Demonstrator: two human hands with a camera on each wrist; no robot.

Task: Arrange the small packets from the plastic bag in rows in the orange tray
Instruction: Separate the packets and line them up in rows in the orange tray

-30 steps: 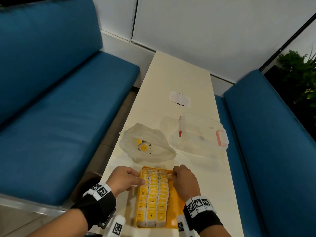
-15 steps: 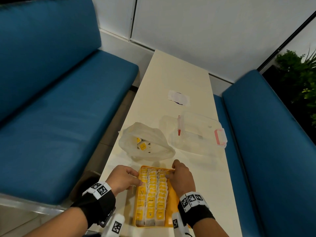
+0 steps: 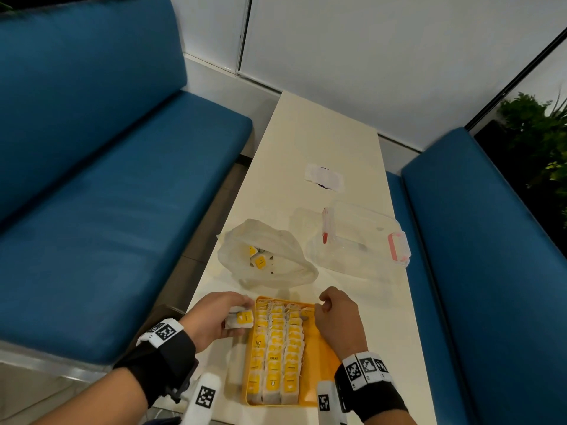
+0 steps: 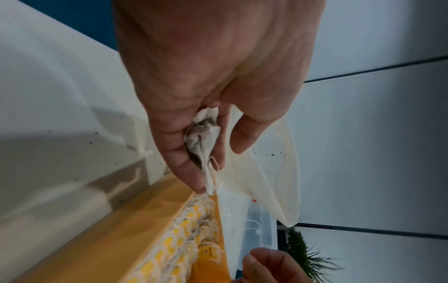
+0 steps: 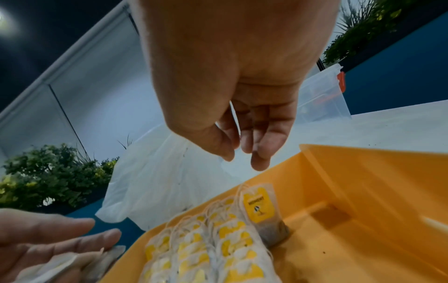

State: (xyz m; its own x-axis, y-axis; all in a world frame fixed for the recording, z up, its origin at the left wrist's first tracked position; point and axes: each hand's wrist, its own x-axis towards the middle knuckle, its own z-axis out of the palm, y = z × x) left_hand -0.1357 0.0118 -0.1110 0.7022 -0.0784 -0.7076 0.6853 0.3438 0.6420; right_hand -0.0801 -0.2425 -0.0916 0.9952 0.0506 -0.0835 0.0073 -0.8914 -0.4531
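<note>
The orange tray (image 3: 320,357) lies at the table's near edge and holds three rows of small white packets with yellow labels (image 3: 276,357). A single packet (image 5: 260,208) stands alone to the right of the rows, at the far end. My left hand (image 3: 222,317) hovers just left of the tray and grips a small bunch of packets (image 3: 244,319), crumpled between thumb and fingers (image 4: 203,137). My right hand (image 3: 333,311) hangs over the tray's far right corner, fingers loosely curled (image 5: 259,159), holding nothing. Beyond the tray, the white plastic bag (image 3: 288,250) lies open with packets inside (image 3: 259,262).
A clear plastic box with pink latches (image 3: 362,240) sits right of the bag. A small white paper (image 3: 323,177) lies farther up the narrow cream table (image 3: 313,133). Blue benches (image 3: 107,225) flank the table on both sides.
My right hand has let go of the packet at the tray's far end and lifted slightly. My left hand has turned its palm up beside the tray, showing its packets.
</note>
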